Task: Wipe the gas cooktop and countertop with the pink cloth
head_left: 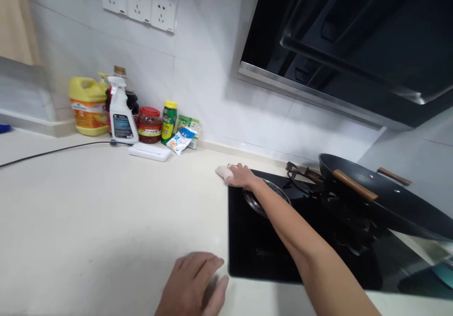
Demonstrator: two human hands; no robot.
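My right hand [242, 175] reaches far forward and presses a pale cloth [222, 172] onto the counter [170, 202] beside the back left corner of the black stove [255, 247]. Its fingers are closed over the cloth, which is partly hidden beneath them. Below my right forearm lies a round burner [252, 203], partly covered by the arm. My left hand [194, 283] is near the front edge of the counter, left of the stove's front corner. Its fingers are bent and its thumb stands apart, holding nothing.
A large wok [375, 183] with wooden handles stands on the stove's right side. Along the back wall are a yellow jug [88, 108], a spray bottle [121, 113], a red-lidded jar [149, 126], a green bottle [169, 122] and a packet [181, 140]. A range hood [329, 94] overhangs the stove.
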